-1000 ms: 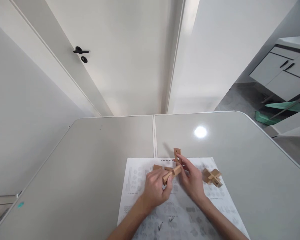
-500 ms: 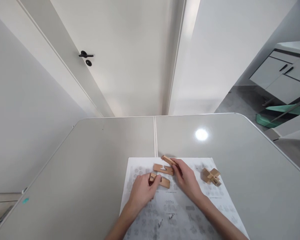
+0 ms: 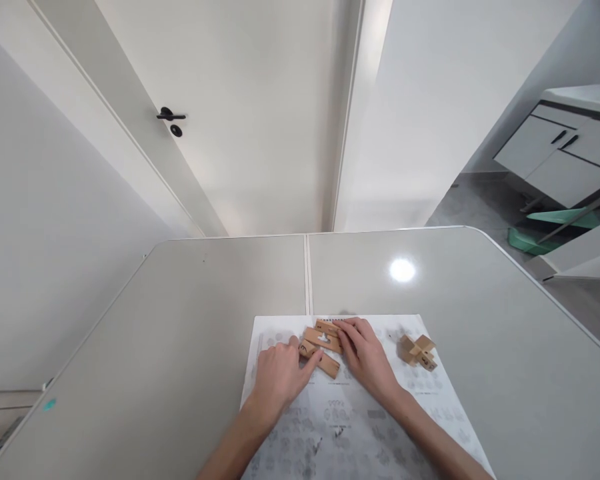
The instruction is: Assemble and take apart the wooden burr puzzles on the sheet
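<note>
Three notched wooden puzzle pieces lie close together on a printed sheet (image 3: 355, 413). My left hand (image 3: 280, 373) grips the left end of the near puzzle piece (image 3: 329, 365), its thumb along the top; dark marks show on that wood. My right hand (image 3: 370, 353) has its fingertips closed on the right end of the far puzzle piece (image 3: 325, 327). Between these two lies the middle puzzle piece (image 3: 312, 335), with a cut-out facing the far piece. Right of my right hand, a cross-shaped assembly of wooden pieces (image 3: 419, 351) rests on the sheet.
The sheet lies at the near side of a grey table (image 3: 220, 300) with a seam down its middle. Beyond the far edge stands a white door (image 3: 260, 133) with a black handle (image 3: 170, 115). A white cabinet (image 3: 555, 147) is at the far right.
My right hand has lowered the far piece from a raised tilt down beside the middle piece. The near piece has turned slightly under my left hand, and the pieces now lie closer together.
</note>
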Tool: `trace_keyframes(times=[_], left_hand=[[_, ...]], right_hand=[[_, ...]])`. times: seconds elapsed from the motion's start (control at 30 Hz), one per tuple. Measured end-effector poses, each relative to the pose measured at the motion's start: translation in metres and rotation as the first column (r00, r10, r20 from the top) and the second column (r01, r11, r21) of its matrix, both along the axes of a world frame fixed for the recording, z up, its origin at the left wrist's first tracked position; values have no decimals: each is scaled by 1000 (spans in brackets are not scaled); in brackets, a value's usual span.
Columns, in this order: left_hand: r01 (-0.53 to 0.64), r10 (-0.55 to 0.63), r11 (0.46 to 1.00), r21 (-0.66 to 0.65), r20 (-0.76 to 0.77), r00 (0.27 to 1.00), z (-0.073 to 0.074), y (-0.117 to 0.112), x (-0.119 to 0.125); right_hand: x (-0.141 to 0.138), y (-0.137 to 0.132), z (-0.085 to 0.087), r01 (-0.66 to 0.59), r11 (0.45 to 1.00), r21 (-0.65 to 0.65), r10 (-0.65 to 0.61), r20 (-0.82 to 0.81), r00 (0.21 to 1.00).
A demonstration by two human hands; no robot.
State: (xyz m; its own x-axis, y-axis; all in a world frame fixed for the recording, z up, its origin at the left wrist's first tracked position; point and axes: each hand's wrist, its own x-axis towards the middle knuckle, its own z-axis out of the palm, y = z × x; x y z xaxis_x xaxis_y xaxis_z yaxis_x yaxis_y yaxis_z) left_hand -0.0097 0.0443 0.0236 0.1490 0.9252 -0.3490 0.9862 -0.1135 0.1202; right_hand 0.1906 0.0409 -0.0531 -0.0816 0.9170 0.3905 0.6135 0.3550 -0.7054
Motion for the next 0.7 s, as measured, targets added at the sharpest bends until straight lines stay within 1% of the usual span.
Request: trace_keyframes(times=[0.13,0.2,0.23,0.3,0.37,0.43,0.5,0.53,0.6,0.7], left_hand=[[-26,26,1000,-15,-3,1000,2,0,1],[-36,36,999,21,23,999,2,-1,1],[-17,13,998,63,68,998,1,-2,1],[63,-105,978,197,207,973,-2,-4,2],[170,-283,928,330,332,900,-5,-5,3],[279,-434,875,395,389,812,-8,-5,6],[381,-536,831,405,401,743,-12,-4,10],[419,-570,812,406,400,718,-14,-3,12],[448,-604,789,419,397,692,-19,0,14],[416,-598,786,458,392,699,-25,4,15]], right_hand=[[-1,0,-1,8,1000,-23,-8,-6,1000],[-1,0,-1,-6,999,-40,6,-3,1000],[-1,1,-1,-16,999,-49,16,-6,1000],[0,1,0,-28,997,-78,26,-32,999],[1,1,0,-17,992,-123,7,-84,996],[2,2,-1,11,987,-162,-35,-146,989],[3,3,-2,40,983,-178,-76,-194,978],[3,3,-3,52,982,-181,-90,-209,974],[3,4,-4,68,980,-186,-110,-224,968],[3,3,-3,67,979,-191,-110,-225,968]])
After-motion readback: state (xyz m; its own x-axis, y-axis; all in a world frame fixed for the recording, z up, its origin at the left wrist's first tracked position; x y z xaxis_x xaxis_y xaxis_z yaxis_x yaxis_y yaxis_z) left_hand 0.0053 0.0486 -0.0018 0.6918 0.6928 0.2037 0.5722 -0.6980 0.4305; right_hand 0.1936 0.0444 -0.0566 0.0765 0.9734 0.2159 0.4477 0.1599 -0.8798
